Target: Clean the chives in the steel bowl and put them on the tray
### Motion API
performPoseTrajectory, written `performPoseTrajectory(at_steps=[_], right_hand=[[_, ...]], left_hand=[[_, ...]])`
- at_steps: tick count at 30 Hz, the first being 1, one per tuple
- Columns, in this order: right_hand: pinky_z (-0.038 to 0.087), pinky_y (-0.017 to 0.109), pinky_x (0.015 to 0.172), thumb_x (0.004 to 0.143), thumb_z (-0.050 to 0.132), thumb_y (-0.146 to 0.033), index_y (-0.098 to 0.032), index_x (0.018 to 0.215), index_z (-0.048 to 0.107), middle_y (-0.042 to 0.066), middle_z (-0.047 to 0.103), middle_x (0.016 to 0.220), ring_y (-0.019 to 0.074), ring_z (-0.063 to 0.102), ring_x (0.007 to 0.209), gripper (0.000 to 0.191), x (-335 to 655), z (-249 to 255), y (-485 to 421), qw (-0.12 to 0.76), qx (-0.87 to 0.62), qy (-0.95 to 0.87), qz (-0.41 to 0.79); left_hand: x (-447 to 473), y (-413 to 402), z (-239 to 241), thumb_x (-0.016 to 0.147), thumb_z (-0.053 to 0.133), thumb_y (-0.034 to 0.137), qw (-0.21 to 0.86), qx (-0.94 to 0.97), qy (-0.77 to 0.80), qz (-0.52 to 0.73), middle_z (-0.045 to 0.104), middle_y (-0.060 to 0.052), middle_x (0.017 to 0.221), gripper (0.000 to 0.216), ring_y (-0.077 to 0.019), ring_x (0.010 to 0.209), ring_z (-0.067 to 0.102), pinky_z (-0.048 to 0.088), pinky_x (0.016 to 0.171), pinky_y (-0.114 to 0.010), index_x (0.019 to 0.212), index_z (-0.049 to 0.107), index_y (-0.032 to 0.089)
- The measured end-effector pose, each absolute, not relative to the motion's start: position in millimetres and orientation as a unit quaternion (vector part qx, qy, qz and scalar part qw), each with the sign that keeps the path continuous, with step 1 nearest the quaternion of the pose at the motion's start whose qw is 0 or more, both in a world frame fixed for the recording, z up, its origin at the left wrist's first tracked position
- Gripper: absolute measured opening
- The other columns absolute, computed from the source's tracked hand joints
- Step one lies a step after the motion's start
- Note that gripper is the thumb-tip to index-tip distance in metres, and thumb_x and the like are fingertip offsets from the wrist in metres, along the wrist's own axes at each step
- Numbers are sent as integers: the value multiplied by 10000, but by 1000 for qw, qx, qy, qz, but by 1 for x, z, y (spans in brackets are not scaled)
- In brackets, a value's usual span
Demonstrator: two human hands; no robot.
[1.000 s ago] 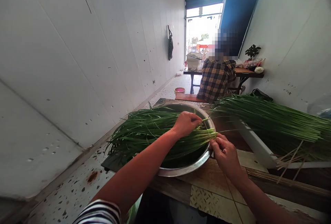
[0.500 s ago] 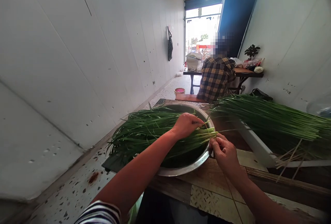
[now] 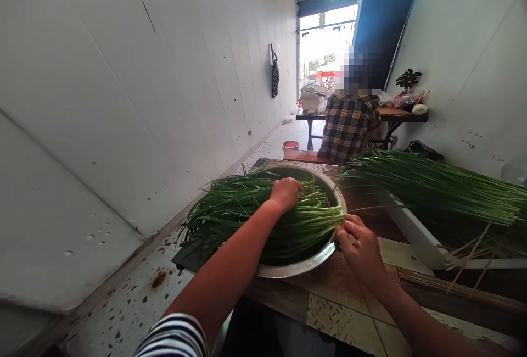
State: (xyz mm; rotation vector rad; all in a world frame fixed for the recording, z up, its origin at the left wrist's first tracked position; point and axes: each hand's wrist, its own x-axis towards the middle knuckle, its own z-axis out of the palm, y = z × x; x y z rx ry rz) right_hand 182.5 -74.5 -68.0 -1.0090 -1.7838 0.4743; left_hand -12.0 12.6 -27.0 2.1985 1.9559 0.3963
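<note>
A wide metal bowl (image 3: 313, 261) on the wooden table holds a thick bunch of green chives (image 3: 234, 206), their leaf tips hanging over its left rim. My left hand (image 3: 285, 192) lies on top of the bunch with the fingers curled down onto the stalks. Right at the bowl's right rim, my right hand (image 3: 359, 244) has its fingers pinched together at the cut ends of the chives. What sits between those fingertips is too small to make out.
A second large heap of chives (image 3: 428, 187) rests on a white tray (image 3: 411, 233) to the right. A person in a checked shirt (image 3: 348, 126) sits ahead with their back to me at another table. A pink basin (image 3: 290, 145) stands on the speckled floor.
My left hand slid a little left and down, from pinching near the cut ends to lying on the middle of the bunch. The right hand stayed at the bowl's rim.
</note>
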Motion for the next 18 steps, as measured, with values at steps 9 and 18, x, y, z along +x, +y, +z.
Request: performPoseTrajectory(at_steps=[9, 18], right_hand=[[384, 302, 638, 839, 432, -230, -219, 516, 407, 40, 531, 630, 192, 486, 701, 324, 181, -67, -75, 498, -427, -725, 209], [378, 287, 609, 829, 431, -256, -211, 517, 446, 33, 501, 628, 186, 498, 701, 315, 183, -64, -73, 494, -438, -713, 237]], left_hand=[[-6, 15, -31, 751, 588, 240, 100, 756, 637, 108, 729, -42, 920, 225, -207, 906, 634, 453, 851, -305, 901, 755, 234], [-1, 0, -22, 777, 565, 216, 222, 734, 559, 316, 726, -50, 809, 237, -134, 712, 613, 466, 671, -216, 907, 749, 141]])
